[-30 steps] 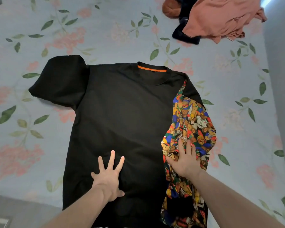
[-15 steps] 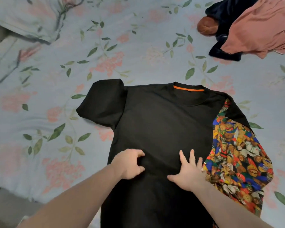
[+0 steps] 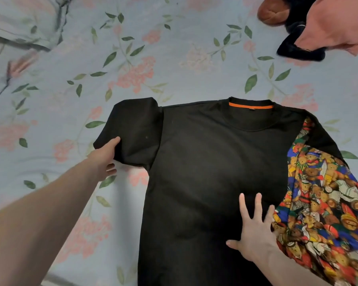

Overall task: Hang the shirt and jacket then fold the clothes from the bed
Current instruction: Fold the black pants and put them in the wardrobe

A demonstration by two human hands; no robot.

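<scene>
Change: your left hand (image 3: 103,156) has left the middle of the black T-shirt (image 3: 211,172), where it sat bunched half a second ago, and gone out to the shirt's left sleeve; your right hand (image 3: 254,230) has stayed on the lower front.
Left hand: you grip the outer edge of the left sleeve (image 3: 130,131), thumb on top of the cloth and fingers curled beneath it.
Right hand: you press it flat on the T-shirt's lower front, fingers straight and spread, just beside the printed panel.
Black T-shirt: it lies face up and spread flat on the bed (image 3: 174,58), its collar with the orange strip (image 3: 251,106) at the far end from you.
Printed fabric: a bright teddy-bear print (image 3: 322,199) shows where the T-shirt's right side is turned over onto the body.
Bed: its sheet is pale blue with pink flowers and green leaves, and it carries the T-shirt in the middle.
Other clothes: beyond the T-shirt's right shoulder, well apart from it, you have a heap of a pink garment (image 3: 339,21), a dark one (image 3: 300,51) and a brown rounded item (image 3: 273,12).
Pillow: a floral pillow (image 3: 23,21) sits far beyond the T-shirt's left sleeve.
</scene>
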